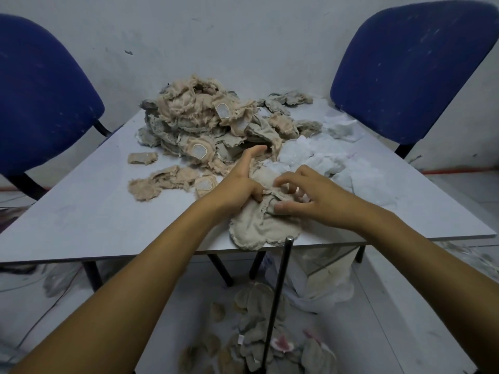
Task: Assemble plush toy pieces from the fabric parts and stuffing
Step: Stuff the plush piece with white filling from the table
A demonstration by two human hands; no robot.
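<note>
At the near edge of the table (81, 211), both hands work on one beige fabric piece (259, 228) that lies flat with its frayed rim just over the edge. The left hand (237, 182) has its grip closed on a fold of the piece, lower fingers curled into the cloth, while its forefinger points straight out toward the heap. The right hand (310, 198) presses its thumb on the same fold, the other fingers bent and lifted above it (whether they touch the cloth is hard to tell). Just beyond the hands lies white stuffing (324, 155), spread toward the right. Behind that rises a pile of fabric parts (205, 117), with a few loose pieces (151, 182) to the left. A dark rod (278, 298) stands before the table. Two blue chairs (405, 66) flank the far corners.
</note>
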